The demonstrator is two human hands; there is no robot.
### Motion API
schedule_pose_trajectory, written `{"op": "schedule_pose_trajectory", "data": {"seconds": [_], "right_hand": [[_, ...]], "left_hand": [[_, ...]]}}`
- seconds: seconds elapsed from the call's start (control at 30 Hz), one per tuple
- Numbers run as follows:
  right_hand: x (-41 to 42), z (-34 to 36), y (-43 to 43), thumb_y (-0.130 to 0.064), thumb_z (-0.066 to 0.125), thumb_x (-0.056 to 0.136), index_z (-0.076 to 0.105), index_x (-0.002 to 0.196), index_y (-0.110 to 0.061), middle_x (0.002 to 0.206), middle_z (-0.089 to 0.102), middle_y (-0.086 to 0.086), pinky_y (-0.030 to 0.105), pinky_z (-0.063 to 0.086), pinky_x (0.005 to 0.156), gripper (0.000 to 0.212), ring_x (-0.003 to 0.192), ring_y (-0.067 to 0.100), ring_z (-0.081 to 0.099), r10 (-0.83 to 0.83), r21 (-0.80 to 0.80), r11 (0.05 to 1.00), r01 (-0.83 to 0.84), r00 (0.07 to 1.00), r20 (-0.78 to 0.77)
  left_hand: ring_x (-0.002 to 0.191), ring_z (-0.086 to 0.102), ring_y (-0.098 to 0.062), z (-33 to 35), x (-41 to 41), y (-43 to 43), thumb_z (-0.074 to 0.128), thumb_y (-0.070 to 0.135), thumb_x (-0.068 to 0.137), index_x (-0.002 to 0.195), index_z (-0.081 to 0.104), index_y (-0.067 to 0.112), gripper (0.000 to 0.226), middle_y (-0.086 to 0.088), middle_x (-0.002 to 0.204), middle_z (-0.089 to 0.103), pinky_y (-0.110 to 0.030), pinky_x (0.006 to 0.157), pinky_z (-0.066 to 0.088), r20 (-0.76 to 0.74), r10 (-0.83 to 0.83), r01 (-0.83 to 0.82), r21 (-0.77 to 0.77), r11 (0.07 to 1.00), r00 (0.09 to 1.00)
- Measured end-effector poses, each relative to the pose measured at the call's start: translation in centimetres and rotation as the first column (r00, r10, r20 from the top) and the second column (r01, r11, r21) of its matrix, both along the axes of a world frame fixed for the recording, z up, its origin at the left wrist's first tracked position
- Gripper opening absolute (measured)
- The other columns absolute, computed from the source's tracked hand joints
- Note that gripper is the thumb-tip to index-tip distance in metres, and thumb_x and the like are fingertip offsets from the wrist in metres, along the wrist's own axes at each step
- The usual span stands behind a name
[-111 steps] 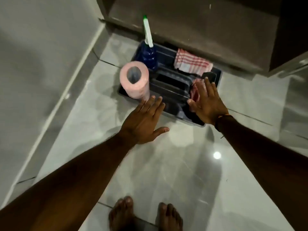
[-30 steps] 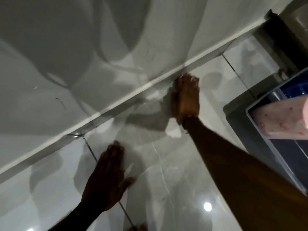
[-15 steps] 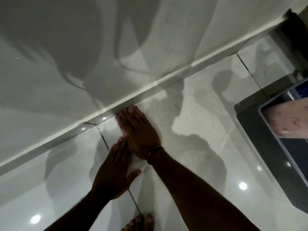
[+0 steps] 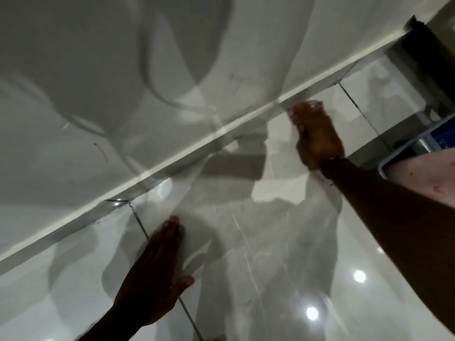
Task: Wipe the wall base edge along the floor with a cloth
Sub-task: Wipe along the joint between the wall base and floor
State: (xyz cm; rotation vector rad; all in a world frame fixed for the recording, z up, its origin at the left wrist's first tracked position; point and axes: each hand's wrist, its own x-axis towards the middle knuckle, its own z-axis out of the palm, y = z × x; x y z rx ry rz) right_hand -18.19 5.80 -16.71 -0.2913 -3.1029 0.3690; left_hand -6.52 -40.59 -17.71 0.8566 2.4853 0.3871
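Observation:
The white wall base edge (image 4: pixel 172 158) runs diagonally from lower left to upper right, with a dark skirting strip under it. My right hand (image 4: pixel 316 136) lies flat on the floor, fingertips against that edge toward its right end. It is motion-blurred. A pale pinkish bit of the cloth (image 4: pixel 304 107) shows under the fingertips; the rest of the cloth is hidden by the hand. My left hand (image 4: pixel 157 264) rests flat on the glossy tile, fingers together and thumb out, below the edge and holding nothing.
A blue tray (image 4: pixel 403 153) with a pink paper roll (image 4: pixel 423 178) sits at the right edge, close to my right forearm. A dark cabinet base (image 4: pixel 423 57) closes the corner at the upper right. Grout lines and bright light reflections cross the shiny floor.
My right hand has slid to the right along the base edge, away from my left hand. The left hand stays planted on the tile.

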Motion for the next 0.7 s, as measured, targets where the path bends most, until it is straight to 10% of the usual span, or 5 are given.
{"op": "schedule_pose_trajectory", "data": {"seconds": [0.1, 0.27, 0.4, 0.7], "right_hand": [[-3.1, 0.8, 2.7, -0.015, 0.030, 0.105, 0.060, 0.130, -0.008, 0.134, 0.058, 0.021, 0.054, 0.037, 0.117, 0.039, 0.137, 0.018, 0.054, -0.283, -0.048, 0.958, 0.282, 0.959, -0.018], [-6.5, 1.2, 3.6, -0.016, 0.031, 0.105, 0.043, 0.144, 0.004, 0.148, 0.047, 0.025, 0.054, 0.024, 0.129, 0.045, 0.141, 0.044, 0.043, -0.550, 0.007, 0.833, 0.553, 0.829, 0.099], [-3.5, 1.1, -2.9, -0.010, 0.030, 0.091, 0.053, 0.120, 0.001, 0.128, 0.055, 0.022, 0.051, 0.038, 0.118, 0.039, 0.125, 0.040, 0.052, -0.395, -0.032, 0.918, 0.396, 0.918, 0.017], [4.4, -0.4, -23.5, -0.015, 0.046, 0.103, 0.049, 0.153, -0.005, 0.163, 0.046, 0.020, 0.055, 0.028, 0.130, 0.051, 0.158, 0.040, 0.033, 0.000, -0.293, 0.956, -0.009, 1.000, -0.030]], "left_hand": [[0.164, 0.005, -0.026, -0.2, -0.2, -0.6, 0.019, 0.074, 0.098, 0.166, 0.015, 0.005, 0.097, -0.011, 0.178, 0.005, -0.034, 0.132, 0.005, -0.024, -0.050, 0.050, -0.027, 0.998, 0.998], [0.164, 0.009, -0.030, -0.7, 0.0, -0.3, 0.026, 0.072, 0.098, 0.166, 0.014, 0.004, 0.097, -0.013, 0.178, 0.006, -0.037, 0.131, 0.007, -0.063, -0.055, 0.052, -0.046, 0.998, 0.997], [0.164, 0.011, -0.031, 0.3, 0.2, 0.5, 0.019, 0.074, 0.099, 0.165, 0.016, 0.003, 0.097, -0.016, 0.176, 0.012, -0.042, 0.129, 0.014, -0.040, -0.001, 0.000, -0.026, 1.000, 0.999], [0.165, 0.004, -0.025, 1.4, 0.7, -0.6, 0.023, 0.076, 0.100, 0.166, 0.010, 0.005, 0.097, -0.014, 0.177, 0.007, -0.038, 0.131, 0.009, -0.053, -0.027, 0.026, -0.027, 0.999, 0.998]]}}
